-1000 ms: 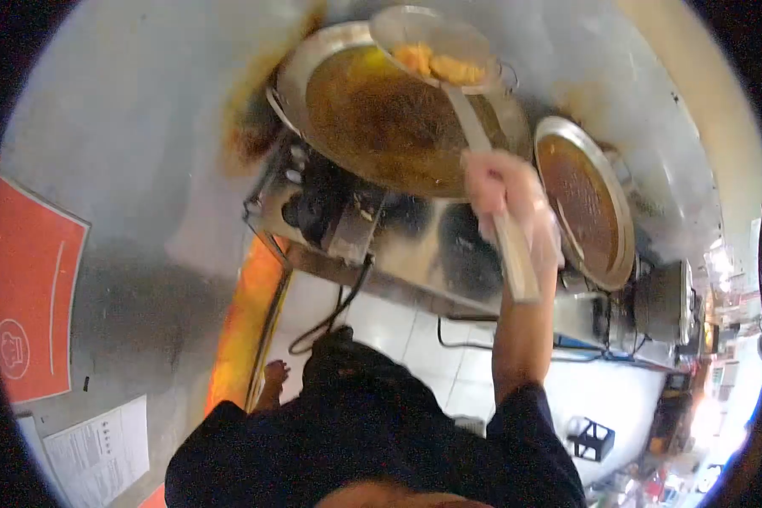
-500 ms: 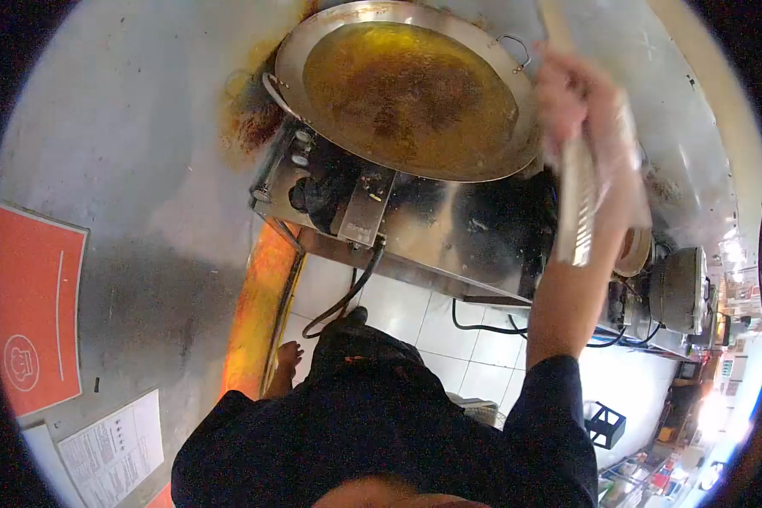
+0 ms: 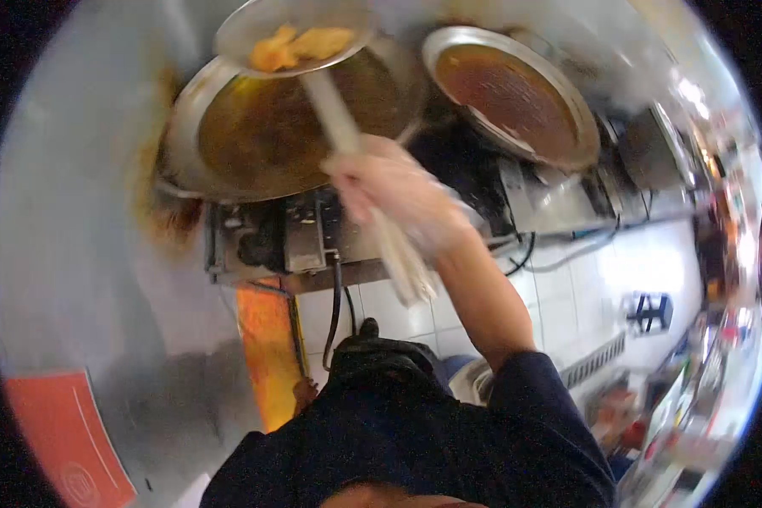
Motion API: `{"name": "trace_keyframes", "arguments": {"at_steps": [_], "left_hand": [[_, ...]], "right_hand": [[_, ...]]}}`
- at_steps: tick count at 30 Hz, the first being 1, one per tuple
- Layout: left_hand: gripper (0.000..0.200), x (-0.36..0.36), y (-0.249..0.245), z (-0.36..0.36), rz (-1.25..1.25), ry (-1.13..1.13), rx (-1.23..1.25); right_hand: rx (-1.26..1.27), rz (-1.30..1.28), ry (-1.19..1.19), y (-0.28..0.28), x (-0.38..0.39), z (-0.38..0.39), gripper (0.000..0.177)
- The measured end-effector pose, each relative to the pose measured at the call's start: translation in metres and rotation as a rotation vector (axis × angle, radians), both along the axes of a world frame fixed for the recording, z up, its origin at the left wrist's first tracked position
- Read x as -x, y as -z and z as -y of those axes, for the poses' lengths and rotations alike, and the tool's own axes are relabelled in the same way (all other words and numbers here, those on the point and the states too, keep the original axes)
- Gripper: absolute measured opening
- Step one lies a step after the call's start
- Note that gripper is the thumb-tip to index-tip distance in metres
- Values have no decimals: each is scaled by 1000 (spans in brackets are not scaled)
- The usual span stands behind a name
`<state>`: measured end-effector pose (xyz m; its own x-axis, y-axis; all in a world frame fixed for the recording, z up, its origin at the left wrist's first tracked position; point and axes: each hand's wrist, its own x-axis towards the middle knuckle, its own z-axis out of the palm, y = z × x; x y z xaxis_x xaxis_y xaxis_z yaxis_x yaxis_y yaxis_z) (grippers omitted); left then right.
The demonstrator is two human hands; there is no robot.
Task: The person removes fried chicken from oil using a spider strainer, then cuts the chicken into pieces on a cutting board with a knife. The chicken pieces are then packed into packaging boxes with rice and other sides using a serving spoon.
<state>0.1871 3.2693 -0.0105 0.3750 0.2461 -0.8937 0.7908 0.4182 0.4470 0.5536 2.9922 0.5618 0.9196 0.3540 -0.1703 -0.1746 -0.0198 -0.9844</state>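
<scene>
head view blurred: right hand (image 3: pixel 389 190) grips skimmer (image 3: pixel 292 34), left hand unseen.

Head-worn — down, near right hand (image 3: pixel 398 190)

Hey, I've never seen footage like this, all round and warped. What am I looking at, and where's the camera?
The camera sits on a person's head and looks down through a very wide lens, which bends the picture into a circle. The dark clothing at the bottom is the person's own.

There is no machine, only hands. The right hand, in what looks like a thin clear glove, grips the long handle of a skimmer. Its bowl carries golden fried pieces above a large wok of oil.

A second wok stands to the right of it on the same stove. An orange sign shows at lower left. The left hand is out of view.
</scene>
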Motion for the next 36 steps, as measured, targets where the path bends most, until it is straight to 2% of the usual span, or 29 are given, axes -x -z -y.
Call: {"name": "trace_keyframes", "arguments": {"at_steps": [2,3,4,6,7,8,9,11,13,15,16,20,22,24,25,28,30,32,33,35,36], "left_hand": [[24,-9,-4,-6,5,140,-30],[24,-15,-7,-9,8,181,-41],[24,-17,-10,-8,11,213,-48],[24,-22,-20,-6,19,292,-65],[24,-21,-25,-8,19,332,-77],[24,-23,-28,-9,26,375,-88],[24,-24,-30,-11,32,414,-95],[23,-25,-34,-10,38,512,-107],[23,-25,-37,-13,44,607,-117],[23,-21,-41,-20,36,692,-125],[23,-20,-44,-23,32,732,-132],[23,-20,-54,-29,17,861,-161],[23,-17,-59,-27,14,911,-182],[23,-6,-63,-27,13,954,-208],[23,-1,-65,-27,17,977,-224],[23,16,-54,-15,59,1069,-250],[23,28,-24,14,105,1120,-227],[23,43,-14,49,117,1162,-217],[23,42,-5,47,120,1183,-227],[22,51,0,60,159,1243,-234],[22,53,1,64,190,1274,-230]], "right_hand": [[-18,-34,25,-5,2,-2,20],[201,81,-19,-10,10,-1,24],[171,97,-20,-7,6,-4,24],[3,-133,-94,11,8,4,28],[8,-119,27,12,18,1,31],[-8,-115,49,20,17,-2,31],[-82,1,-46,30,17,-4,30],[-68,207,-127,40,24,2,20],[11,321,-114,23,47,22,19],[-82,276,-62,-1,82,45,21],[-165,210,-12,-9,101,59,22],[-185,140,132,-11,198,128,27],[26,105,312,-6,264,167,34],[-116,125,401,23,331,196,42],[-114,41,475,34,370,208,46],[35,-267,632,71,487,223,51],[129,-278,840,108,555,212,52],[-44,-380,989,149,609,208,47],[-25,-382,1015,161,618,201,47],[-23,-602,1144,186,651,201,47],[-34,-601,1149,209,669,199,47]]}}
